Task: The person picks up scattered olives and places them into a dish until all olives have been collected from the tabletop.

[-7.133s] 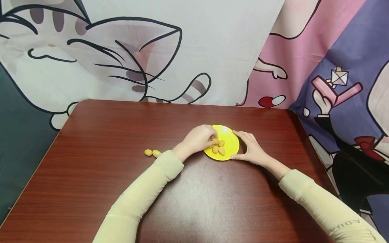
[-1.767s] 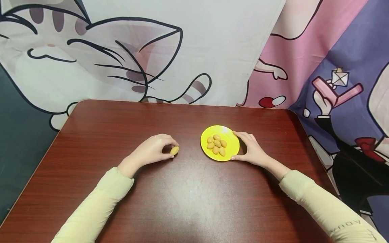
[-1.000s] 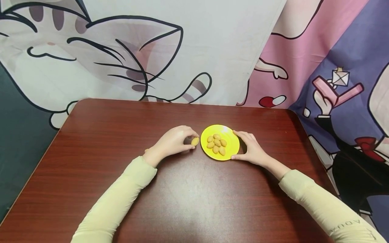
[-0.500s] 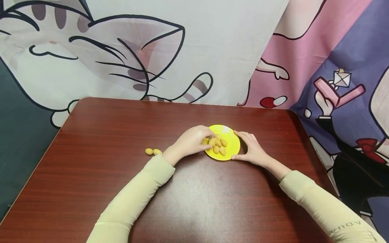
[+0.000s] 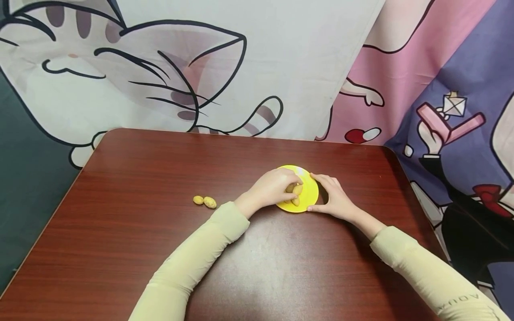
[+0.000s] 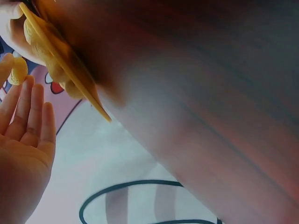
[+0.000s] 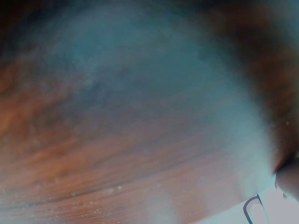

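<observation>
My left hand (image 5: 274, 187) reaches over the left side of a yellow plate (image 5: 310, 192). Between thumb and fingertips it pinches a small yellow oval piece (image 6: 18, 71), like a nut or small fruit, just above the plate in the left wrist view. More such pieces (image 6: 57, 73) sit on the plate; in the head view my left hand hides most of them. My right hand (image 5: 332, 197) holds the plate's right rim between spread thumb and fingers. Two loose yellow pieces, one smooth (image 5: 198, 200) and one speckled (image 5: 210, 203), lie side by side left of my left wrist.
The brown wooden table (image 5: 132, 178) has rounded far corners. Behind it hangs a printed cloth (image 5: 305, 58) with cartoon figures. The right wrist view shows mostly blurred tabletop (image 7: 140, 154).
My left hand has brought a yellow piece from the left across to over the plate, baring two loose pieces on the table. The right hand stays at the rim.
</observation>
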